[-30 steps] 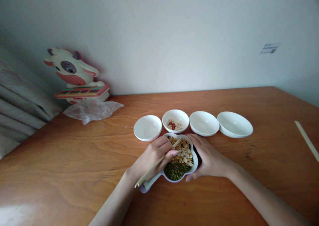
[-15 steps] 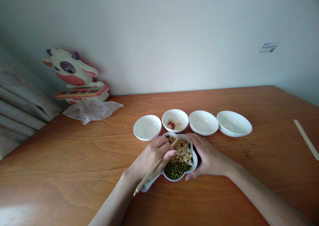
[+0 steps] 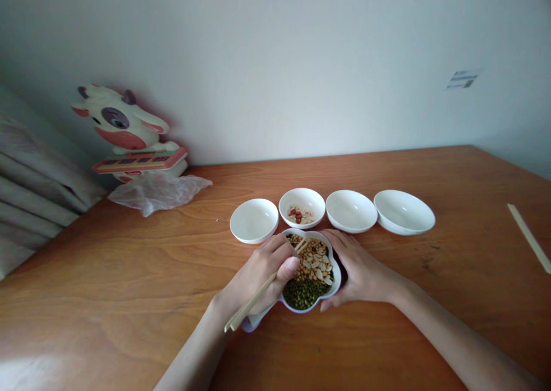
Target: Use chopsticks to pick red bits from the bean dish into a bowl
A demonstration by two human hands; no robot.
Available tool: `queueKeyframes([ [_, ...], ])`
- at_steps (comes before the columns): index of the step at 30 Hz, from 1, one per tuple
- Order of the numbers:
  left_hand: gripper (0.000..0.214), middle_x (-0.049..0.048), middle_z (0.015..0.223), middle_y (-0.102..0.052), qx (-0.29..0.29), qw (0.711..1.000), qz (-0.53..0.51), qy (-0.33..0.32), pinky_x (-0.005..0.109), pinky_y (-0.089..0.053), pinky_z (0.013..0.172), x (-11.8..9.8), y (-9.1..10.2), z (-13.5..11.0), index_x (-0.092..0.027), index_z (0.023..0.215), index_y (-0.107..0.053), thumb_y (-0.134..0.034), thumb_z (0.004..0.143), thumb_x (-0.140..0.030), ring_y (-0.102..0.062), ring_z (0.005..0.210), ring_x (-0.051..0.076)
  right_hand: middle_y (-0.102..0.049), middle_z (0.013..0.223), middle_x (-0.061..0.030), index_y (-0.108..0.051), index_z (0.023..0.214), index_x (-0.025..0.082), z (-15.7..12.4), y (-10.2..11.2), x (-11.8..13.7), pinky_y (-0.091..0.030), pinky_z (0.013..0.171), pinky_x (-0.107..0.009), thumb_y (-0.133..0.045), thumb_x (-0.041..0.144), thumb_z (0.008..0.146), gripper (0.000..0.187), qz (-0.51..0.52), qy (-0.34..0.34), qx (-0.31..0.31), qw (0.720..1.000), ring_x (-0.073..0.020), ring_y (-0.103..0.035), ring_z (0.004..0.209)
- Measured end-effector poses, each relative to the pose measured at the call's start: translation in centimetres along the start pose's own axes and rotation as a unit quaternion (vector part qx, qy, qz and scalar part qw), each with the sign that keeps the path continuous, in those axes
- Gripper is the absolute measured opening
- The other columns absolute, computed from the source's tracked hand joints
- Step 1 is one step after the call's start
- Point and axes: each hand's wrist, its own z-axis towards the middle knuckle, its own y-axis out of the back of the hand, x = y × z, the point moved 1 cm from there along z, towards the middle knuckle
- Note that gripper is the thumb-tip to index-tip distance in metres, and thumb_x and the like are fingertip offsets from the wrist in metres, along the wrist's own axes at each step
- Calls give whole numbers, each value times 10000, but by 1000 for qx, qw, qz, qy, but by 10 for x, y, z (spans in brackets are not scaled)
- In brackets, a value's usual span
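Observation:
My left hand (image 3: 272, 273) is closed around a pair of wooden chopsticks (image 3: 249, 309). Their tips reach among soybeans (image 3: 293, 240) in a white clover-shaped dish with a handle (image 3: 338, 285). Shelled peanut halves (image 3: 319, 264) lie on the dish's right side, and green mung beans (image 3: 305, 293) fill the near part. A few dark beans show at the edges. Wrapped around the dish's right side, my right hand (image 3: 359, 270) grips its wall. The dish's handle sticks out below my left hand, partly covered by it.
Several white bowls stand in a row behind the dish; one bowl (image 3: 302, 193) holds peanuts, some red-skinned. A cow-shaped toy keyboard (image 3: 140, 161) and a clear plastic bag (image 3: 159, 193) are at the back left. Another wooden stick (image 3: 530, 239) lies at the far right of the table.
The chopsticks have shifted in my left hand: their tips and rear ends now show apart, where they looked like one stick before. My right hand keeps its place on the dish.

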Motion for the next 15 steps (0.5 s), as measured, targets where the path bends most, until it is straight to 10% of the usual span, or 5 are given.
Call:
queueKeyframes([
  [15, 553, 50, 948, -673, -32, 998, -38, 47, 361, -527, 894, 2, -3, 0, -211, 900, -570, -271, 1243, -526, -627, 892, 214, -556, 1628, -221, -376, 1688, 283, -2, -3, -1, -454, 1258, -733, -1036, 757, 603, 1356, -3, -1, -16, 1000, -509, -546, 1509],
])
